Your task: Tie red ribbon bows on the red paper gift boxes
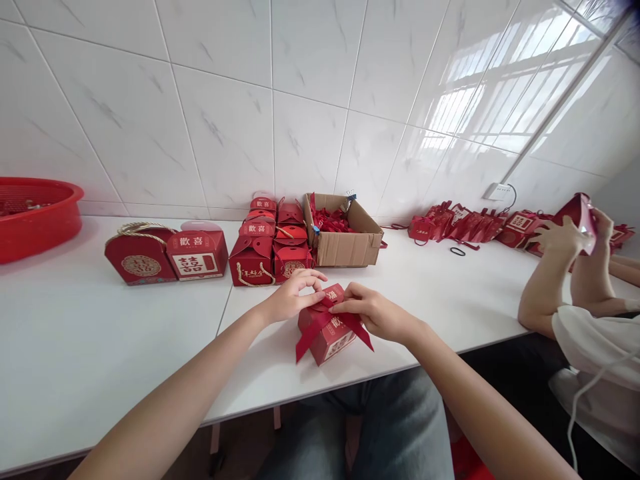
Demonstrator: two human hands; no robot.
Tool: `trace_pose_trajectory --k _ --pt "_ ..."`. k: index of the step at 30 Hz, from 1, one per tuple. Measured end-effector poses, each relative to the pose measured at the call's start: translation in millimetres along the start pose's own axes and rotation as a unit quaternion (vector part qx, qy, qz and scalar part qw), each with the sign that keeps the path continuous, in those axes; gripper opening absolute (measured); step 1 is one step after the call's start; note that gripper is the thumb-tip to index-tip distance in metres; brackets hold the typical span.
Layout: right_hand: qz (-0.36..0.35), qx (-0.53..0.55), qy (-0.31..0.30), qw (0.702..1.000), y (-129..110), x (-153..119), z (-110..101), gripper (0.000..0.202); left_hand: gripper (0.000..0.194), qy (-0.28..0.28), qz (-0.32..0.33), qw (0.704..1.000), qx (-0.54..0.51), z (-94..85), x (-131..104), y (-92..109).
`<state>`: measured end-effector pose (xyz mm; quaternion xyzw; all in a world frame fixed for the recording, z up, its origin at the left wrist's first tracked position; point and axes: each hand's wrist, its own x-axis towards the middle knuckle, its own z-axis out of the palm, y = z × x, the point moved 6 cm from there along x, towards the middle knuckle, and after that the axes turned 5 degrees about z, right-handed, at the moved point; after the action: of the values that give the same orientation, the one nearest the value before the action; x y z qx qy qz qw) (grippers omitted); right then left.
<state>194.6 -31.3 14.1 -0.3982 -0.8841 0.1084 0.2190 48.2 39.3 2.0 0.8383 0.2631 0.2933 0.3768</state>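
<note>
Both hands meet over a small red gift box [327, 333] that sits on the smooth white bench [100, 347] directly under them. The left hand [293, 297] rests on the box's top left edge, its fingers curled and pinched on the dark red satin ribbon [350, 322]. The right hand [373, 313] pinches the same ribbon from the other side, so the fingertips nearly touch above the lid. Two flat ribbon tails hang down the box's front and side, their ends cut at a slant.

Just beyond the hands stands a cluster of finished red boxes [273, 243] with peaked tops and cord handles, and beside it an open corrugated cardboard carton [345, 243] with red ribbon inside. Farther left of the left hand lie two larger gift boxes [167, 257] with a twisted rope handle, and a red mesh plastic basket [35, 217]. Far right, another person's hands [575, 233] hold up a glossy red box.
</note>
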Motion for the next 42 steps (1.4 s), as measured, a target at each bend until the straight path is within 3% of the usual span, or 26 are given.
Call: trace_pose_trajectory --k 6,10,14,18,22,29,36,42 --pt "0.004 0.014 0.0 1.0 -1.8 1.3 4.3 0.04 0.03 0.032 0.006 0.999 0.022 -9.3 -0.7 -8.0" --pt "0.002 0.041 0.043 0.998 -3.2 2.8 0.8 0.037 0.03 0.038 0.0 0.999 -0.016 -10.1 -0.9 -6.8" --pt "0.066 0.057 0.089 0.992 1.8 0.2 -10.0 0.037 0.028 0.03 0.001 0.998 -0.054 -8.1 -2.0 -3.3" --pt "0.157 0.03 0.064 0.985 10.5 -3.5 -15.0 0.023 0.027 0.016 0.005 0.999 -0.052 -5.3 -2.7 -3.4" --pt "0.17 0.031 0.034 0.984 10.5 -3.2 -14.2 0.016 0.031 0.007 -0.007 0.998 -0.063 -2.3 -3.4 -6.4" --pt "0.196 0.053 0.056 0.978 8.5 0.7 -16.1 0.015 0.027 -0.014 -0.01 0.997 -0.076 0.8 -5.3 -5.2" --pt "0.144 -0.002 0.01 0.989 -4.4 6.2 -17.2 0.012 0.021 -0.058 0.002 0.984 -0.171 6.2 -7.8 3.0" --pt "0.116 0.049 0.049 0.991 -7.6 10.5 -18.5 0.016 0.019 -0.066 -0.006 0.972 -0.228 10.6 -7.5 2.2"
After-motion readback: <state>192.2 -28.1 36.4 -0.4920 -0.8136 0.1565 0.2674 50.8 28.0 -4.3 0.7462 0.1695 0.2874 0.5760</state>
